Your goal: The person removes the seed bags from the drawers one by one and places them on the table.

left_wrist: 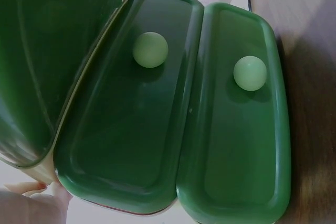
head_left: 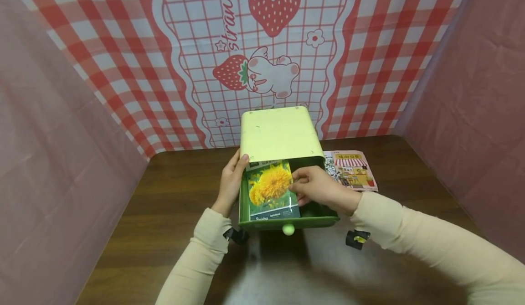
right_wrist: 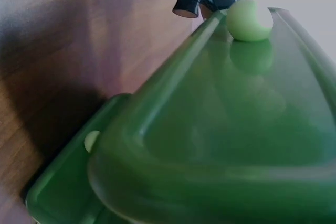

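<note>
Two adjoining green drawer fronts [left_wrist: 118, 129], round pale knobs [left_wrist: 150, 50], hand [left_wrist: 32, 206] at lower left

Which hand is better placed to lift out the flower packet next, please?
Probably the right hand: it is inside the open drawer, at the right edge of the flower packet. The left hand rests against the left side of the cabinet, seemingly better for steadying.
</note>
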The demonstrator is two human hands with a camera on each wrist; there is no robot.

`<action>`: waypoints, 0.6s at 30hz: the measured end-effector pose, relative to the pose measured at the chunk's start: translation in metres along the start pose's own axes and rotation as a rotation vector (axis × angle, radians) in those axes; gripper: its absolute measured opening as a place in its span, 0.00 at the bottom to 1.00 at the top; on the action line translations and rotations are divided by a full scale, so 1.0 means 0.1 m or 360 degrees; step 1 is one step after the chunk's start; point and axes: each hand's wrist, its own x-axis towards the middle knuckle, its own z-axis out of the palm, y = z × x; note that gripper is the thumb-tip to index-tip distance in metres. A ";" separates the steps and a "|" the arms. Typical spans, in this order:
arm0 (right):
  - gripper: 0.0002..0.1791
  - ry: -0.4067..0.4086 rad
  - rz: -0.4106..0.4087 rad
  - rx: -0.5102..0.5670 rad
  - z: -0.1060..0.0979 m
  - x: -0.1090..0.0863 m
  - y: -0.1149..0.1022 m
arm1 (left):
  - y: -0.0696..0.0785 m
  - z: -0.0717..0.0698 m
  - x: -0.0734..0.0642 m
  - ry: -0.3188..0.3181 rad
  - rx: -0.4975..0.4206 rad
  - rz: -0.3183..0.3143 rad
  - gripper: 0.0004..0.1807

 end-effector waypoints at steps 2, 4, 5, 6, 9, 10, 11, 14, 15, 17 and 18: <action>0.25 0.0001 -0.0007 0.0000 -0.03 -0.01 -0.01 | 0.00 0.00 0.00 0.0003 -0.0008 -0.0009 0.37; 0.26 -0.0002 -0.0008 -0.0010 -0.06 -0.01 -0.02 | 0.00 0.00 0.00 0.0010 -0.0016 -0.0019 0.36; 0.26 -0.0008 -0.0005 -0.0012 -0.07 -0.02 -0.03 | 0.00 0.00 -0.01 0.0013 -0.0024 -0.0025 0.36; 0.26 -0.0009 0.0002 -0.0003 -0.08 -0.03 -0.03 | 0.00 0.00 -0.01 0.0011 -0.0028 -0.0026 0.36; 0.27 0.0000 0.0018 0.0024 -0.12 -0.05 -0.06 | 0.01 0.01 -0.02 0.0014 -0.0027 -0.0016 0.36; 0.26 0.0005 0.0028 0.0036 -0.13 -0.06 -0.07 | 0.01 0.01 -0.02 0.0012 -0.0028 -0.0010 0.36; 0.25 0.0006 0.0037 0.0052 -0.14 -0.07 -0.08 | 0.01 0.01 -0.02 0.0008 -0.0031 -0.0008 0.36; 0.21 0.0016 0.0075 0.0108 -0.17 -0.10 -0.09 | 0.01 0.01 -0.02 0.0000 -0.0043 -0.0003 0.36; 0.19 0.0010 0.0080 0.0120 -0.18 -0.12 -0.10 | 0.01 0.01 -0.01 0.0000 -0.0046 -0.0003 0.36; 0.17 0.0000 0.0093 0.0154 -0.19 -0.14 -0.09 | 0.01 0.01 -0.01 -0.0001 -0.0046 -0.0005 0.35; 0.16 -0.0004 0.0103 0.0172 -0.20 -0.15 -0.09 | 0.01 0.01 -0.01 -0.0002 -0.0040 -0.0001 0.35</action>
